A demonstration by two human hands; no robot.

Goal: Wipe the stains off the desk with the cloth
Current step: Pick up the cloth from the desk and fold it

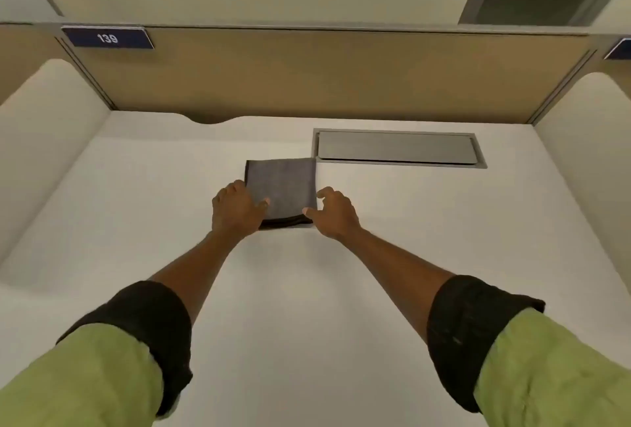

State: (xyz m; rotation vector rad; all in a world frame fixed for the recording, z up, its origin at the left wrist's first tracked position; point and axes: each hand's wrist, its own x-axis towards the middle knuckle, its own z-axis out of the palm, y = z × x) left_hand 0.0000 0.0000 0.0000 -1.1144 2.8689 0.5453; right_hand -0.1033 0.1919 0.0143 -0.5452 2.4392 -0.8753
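A grey cloth, folded into a square, lies flat on the white desk near the middle. My left hand rests on the cloth's near left corner, thumb on top of the fabric. My right hand is at the cloth's near right corner with fingers spread, thumb tip touching the edge. No stains show on the desk surface in this view.
A grey metal cable hatch is set into the desk just right of the cloth. A tan partition closes the back, with a blue "139" label. White side panels flank the desk.
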